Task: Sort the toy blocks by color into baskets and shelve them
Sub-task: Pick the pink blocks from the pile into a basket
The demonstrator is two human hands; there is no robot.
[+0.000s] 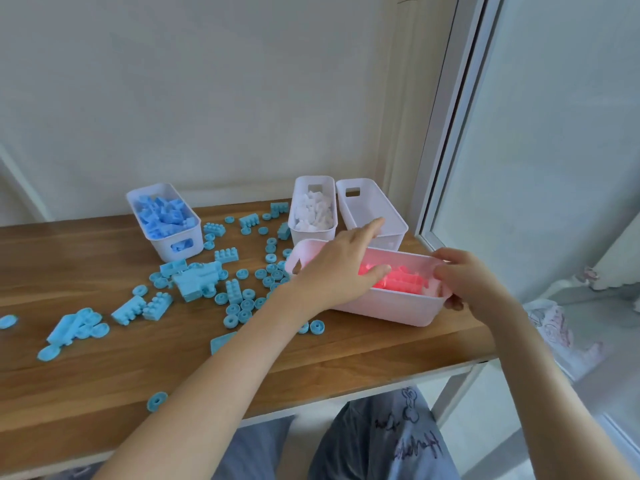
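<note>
A white basket [398, 308] holding red blocks [403, 280] sits on the right of the wooden table [104, 393]. My right hand [464, 278] grips its right end wall, thumb inside and fingers curled outside. My left hand [341, 268] lies over the basket's left part with straight fingers, the forefinger pointing toward the empty basket [372, 211]. Behind stand a basket of white blocks [313, 211] and, further left, a basket of dark blue blocks [164, 218]. Several light blue blocks [199, 280] and round light blue pieces lie loose on the table.
The table's front edge runs low across the view, with my knees below it. A wall stands close behind the baskets. A glass door frame [446, 143] rises just right of the table's end.
</note>
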